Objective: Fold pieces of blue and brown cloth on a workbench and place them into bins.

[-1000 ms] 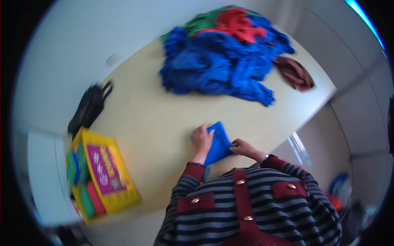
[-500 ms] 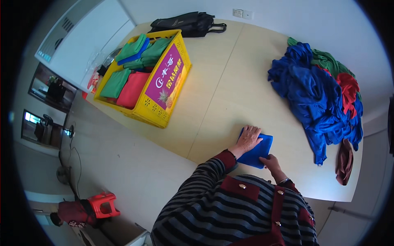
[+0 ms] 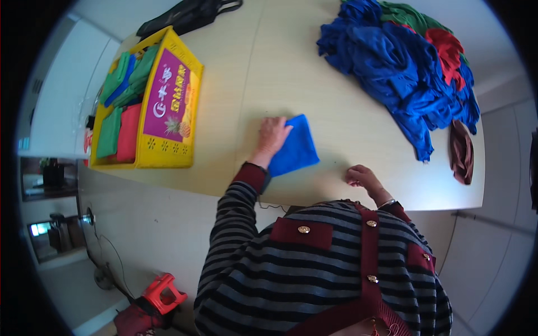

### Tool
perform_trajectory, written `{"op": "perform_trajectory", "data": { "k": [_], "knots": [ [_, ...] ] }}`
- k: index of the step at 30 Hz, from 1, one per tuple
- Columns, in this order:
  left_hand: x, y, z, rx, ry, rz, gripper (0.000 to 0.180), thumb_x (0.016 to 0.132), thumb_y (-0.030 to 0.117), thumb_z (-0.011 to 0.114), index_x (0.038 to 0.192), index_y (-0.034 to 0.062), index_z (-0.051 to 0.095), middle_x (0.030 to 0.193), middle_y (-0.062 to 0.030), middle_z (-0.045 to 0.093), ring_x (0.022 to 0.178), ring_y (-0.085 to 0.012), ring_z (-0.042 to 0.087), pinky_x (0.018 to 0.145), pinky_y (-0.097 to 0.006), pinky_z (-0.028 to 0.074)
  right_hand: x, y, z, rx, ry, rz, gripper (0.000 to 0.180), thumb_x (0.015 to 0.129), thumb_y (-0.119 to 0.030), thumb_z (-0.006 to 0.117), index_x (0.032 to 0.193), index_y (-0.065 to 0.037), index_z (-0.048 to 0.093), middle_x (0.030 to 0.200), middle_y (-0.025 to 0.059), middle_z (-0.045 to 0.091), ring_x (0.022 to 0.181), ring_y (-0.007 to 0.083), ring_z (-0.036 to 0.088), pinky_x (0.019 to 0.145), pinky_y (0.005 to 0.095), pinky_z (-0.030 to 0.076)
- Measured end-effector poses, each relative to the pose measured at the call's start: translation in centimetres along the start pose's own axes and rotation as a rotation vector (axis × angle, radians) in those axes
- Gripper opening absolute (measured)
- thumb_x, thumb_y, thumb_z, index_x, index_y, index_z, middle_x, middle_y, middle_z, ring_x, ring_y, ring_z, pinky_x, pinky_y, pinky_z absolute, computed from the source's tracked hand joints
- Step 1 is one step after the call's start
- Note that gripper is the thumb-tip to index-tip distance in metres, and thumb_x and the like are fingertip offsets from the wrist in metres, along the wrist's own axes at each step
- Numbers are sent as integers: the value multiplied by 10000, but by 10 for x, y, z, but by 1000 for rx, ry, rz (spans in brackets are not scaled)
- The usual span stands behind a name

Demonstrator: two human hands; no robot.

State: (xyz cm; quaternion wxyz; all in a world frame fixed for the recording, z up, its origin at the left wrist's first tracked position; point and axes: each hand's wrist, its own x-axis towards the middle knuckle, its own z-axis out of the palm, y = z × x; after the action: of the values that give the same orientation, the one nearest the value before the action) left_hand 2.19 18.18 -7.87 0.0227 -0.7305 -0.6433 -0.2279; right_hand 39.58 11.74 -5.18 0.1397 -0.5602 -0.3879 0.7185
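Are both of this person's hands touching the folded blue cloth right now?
No, the left hand touches the folded blue cloth, but the right hand is apart from it, off to the right.

blue cloth (image 3: 296, 147) | folded into a flat, four-sided packet | lying flat, edges slanted | on worktop (image 3: 224, 120), near the frame's middle

The pale tabletop (image 3: 280, 73) bears a yellow crate (image 3: 162, 161), left; a black bag (image 3: 185, 17), upper left; a blue cloth (image 3: 298, 144), centre; a cloth heap (image 3: 392, 61) (mostly blue), upper right; and a brown cloth (image 3: 461, 154), right.
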Motion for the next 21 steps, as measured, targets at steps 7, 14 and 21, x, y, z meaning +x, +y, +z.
{"op": "perform_trajectory", "data": {
  "k": [7, 14, 21],
  "knots": [
    [44, -31, -23, -55, -177, -84, 261, 934, 285, 623, 1052, 59, 678, 908, -218, 669, 835, -435, 618, 740, -544, 484, -88, 68, -95, 403, 431, -60, 267, 967, -244, 600, 1094, -9, 614, 905, 78, 682, 790, 177, 679, 734, 297, 565],
    [33, -73, -20, 430, 53, -249, 569, 976, 450, 541, 1366, 38, 505, 1350, -230, 522, 1212, -405, 512, 981, -521, 410, -110, 104, -220, 571, 897, -210, 319, 932, -271, 660, 1147, -38, 625, 960, 75, 684, 832, 176, 672, 731, 293, 544],
    [-21, 17, 5, 514, -210, -68, 717, 939, 485, 559, 1537, 166, 324, 1568, -177, 300, 1416, -393, 317, 1070, -581, 327, -132, 95, -433, -111, 1583, -176, 364, 839, -220, 697, 1146, -36, 632, 944, 77, 702, 825, 246, 674, 716, 353, 529]
  ]
}}
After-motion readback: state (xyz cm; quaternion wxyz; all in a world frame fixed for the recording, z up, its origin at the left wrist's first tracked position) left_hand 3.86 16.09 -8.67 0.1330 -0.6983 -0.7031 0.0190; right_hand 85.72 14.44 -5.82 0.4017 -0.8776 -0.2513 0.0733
